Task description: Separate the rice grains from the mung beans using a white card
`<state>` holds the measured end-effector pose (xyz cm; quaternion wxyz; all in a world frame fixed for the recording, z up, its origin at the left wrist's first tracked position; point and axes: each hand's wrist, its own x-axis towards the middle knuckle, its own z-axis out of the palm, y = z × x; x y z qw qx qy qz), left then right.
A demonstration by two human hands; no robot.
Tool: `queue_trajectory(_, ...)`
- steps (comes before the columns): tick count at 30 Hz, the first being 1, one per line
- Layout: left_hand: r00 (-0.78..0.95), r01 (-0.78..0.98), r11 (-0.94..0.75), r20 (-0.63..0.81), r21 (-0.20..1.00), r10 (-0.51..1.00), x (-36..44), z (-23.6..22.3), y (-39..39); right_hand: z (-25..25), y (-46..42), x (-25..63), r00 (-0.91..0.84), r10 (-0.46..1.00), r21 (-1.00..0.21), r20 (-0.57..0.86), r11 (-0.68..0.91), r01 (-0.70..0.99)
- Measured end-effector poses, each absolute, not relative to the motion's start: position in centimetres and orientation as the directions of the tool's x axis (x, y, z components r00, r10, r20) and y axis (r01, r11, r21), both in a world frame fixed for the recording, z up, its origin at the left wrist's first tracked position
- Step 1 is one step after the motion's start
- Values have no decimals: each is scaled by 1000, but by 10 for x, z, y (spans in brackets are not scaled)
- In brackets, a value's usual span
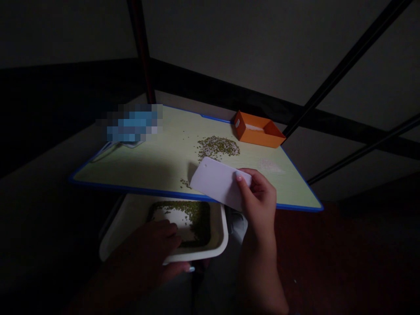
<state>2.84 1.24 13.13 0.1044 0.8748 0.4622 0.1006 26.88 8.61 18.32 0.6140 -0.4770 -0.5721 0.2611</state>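
Observation:
My right hand (260,199) is closed round one end of a white flat scraper (216,179), thumb on top; a small hole shows near the scraper's far corner. Just beyond it lies a pile of small green beans mixed with white grains (218,146) on the pale green table. A few stray beans (185,183) rest by the scraper's left edge. Below the table's front edge, my left hand (160,245) grips the near rim of a white tray (224,229), fingers inside and thumb underneath. Green beans (200,223) line the tray's far and right sides.
An orange open box (259,135) with pale contents stands at the table's back right. White grains (271,166) are scattered in front of it. A blurred blue object (133,127) sits at the back left. Blue edging (302,209) borders the table (157,170); walls rise behind.

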Motion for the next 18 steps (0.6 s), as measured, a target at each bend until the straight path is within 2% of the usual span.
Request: queue_trajectory(18,545,785,-560,136,264,828,28,130,10,182,91,268,212,870,-892,445,412,185)
